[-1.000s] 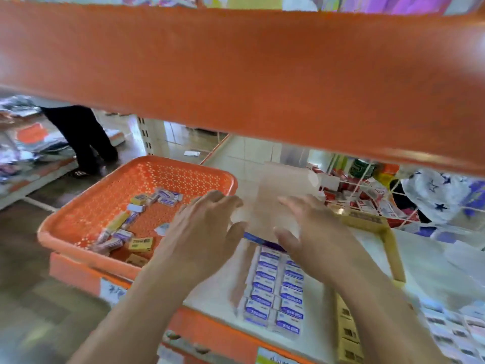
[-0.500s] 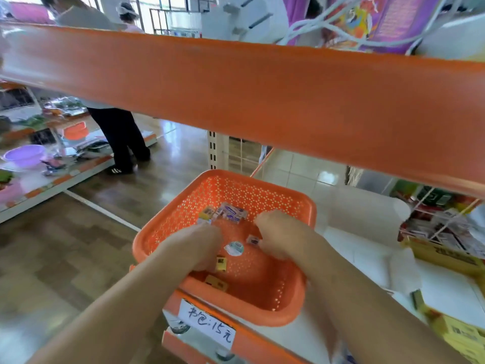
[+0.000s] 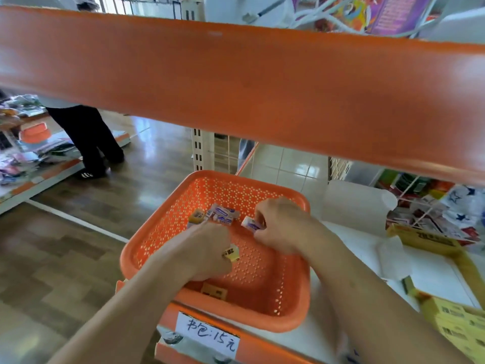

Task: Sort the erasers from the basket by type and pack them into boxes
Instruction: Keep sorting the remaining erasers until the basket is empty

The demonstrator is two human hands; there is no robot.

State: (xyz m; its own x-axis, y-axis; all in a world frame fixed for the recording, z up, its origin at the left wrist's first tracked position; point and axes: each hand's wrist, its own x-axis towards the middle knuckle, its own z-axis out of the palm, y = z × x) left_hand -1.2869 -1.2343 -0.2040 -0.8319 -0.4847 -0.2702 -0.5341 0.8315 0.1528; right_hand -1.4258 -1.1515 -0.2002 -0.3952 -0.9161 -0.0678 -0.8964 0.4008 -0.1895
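At frame centre, both hands, having left the boxes, are gripping erasers in the orange basket: the left hand a yellow eraser, the right hand a purple eraser, starting another sorting round.

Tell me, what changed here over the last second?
Both hands left the box of packed erasers and went into the orange basket. The left hand now grips a yellow eraser; the right hand pinches a white and purple eraser. The loose erasers at the far side and the price label stayed put.
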